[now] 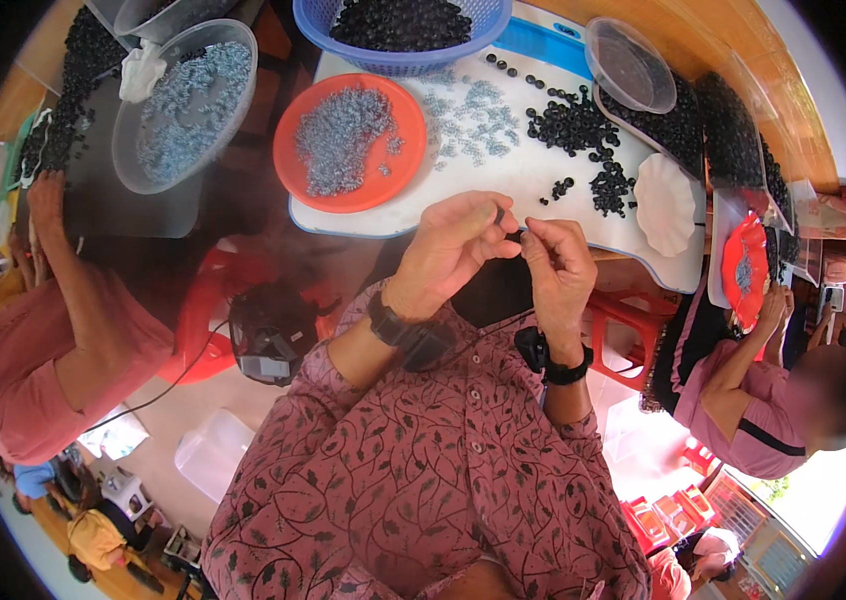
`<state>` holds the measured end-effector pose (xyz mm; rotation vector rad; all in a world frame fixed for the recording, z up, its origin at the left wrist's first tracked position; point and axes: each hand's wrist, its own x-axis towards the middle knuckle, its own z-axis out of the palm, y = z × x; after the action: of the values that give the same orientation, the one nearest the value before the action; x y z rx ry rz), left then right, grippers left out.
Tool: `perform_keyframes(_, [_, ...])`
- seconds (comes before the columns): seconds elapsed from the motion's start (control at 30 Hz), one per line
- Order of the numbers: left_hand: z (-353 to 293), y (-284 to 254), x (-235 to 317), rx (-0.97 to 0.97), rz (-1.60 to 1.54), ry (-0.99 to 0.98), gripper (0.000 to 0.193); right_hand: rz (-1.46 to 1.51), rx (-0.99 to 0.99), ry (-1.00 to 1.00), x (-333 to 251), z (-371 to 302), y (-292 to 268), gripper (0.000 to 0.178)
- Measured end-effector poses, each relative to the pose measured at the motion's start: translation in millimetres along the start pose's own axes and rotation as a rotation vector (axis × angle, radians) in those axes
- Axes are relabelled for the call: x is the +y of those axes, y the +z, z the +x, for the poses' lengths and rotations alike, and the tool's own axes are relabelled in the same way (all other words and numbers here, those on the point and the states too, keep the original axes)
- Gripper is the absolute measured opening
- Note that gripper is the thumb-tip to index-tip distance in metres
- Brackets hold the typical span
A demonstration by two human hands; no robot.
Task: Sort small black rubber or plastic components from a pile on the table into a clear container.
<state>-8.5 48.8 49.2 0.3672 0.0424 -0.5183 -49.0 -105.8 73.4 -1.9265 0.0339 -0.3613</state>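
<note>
Just off the table's near edge, my two hands are close together, fingertips almost meeting. Between the fingertips of my left hand (451,250) is a small black round piece (499,214). The thumb and forefinger of my right hand (560,262) are pinched, with a dark bit at their tips too small to make out. Beyond them on the white table (363,222) lie loose black pieces (573,125) and a scatter of small clear-grey parts (473,115). An orange-red plate (405,165) to the left holds a heap of similar grey parts.
A blue basket (398,66) of black pieces stands at the far edge. At the right are a clear tub (633,65) and a white scalloped dish (665,205). A clear tub (125,150) with grey parts stands left. People sit on both sides; a red stool (628,335) is nearby.
</note>
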Motion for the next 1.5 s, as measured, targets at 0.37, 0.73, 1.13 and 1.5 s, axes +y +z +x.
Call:
perform_keyframes(0.37, [5, 2, 9, 0.117, 0.053, 0.007, 0.037, -0.108, -0.203, -0.312, -108, -8, -21, 0.024])
perform_keyframes(0.73, [16, 19, 4, 0.079, 0.154, -0.038, 0.031, 0.547, -0.356, -0.668, -182, -12, -15, 0.028])
perform_keyframes(1.13, [79, 25, 69, 0.12, 0.325, 0.286, 0.02, 0.493, -0.349, -0.419, -220, -18, -62, 0.021])
perform_keyframes(1.5, [100, 17, 74, 0.347, 0.318, 0.499, 0.022, 0.259, -0.349, -0.484, -109, -21, -77, 0.017])
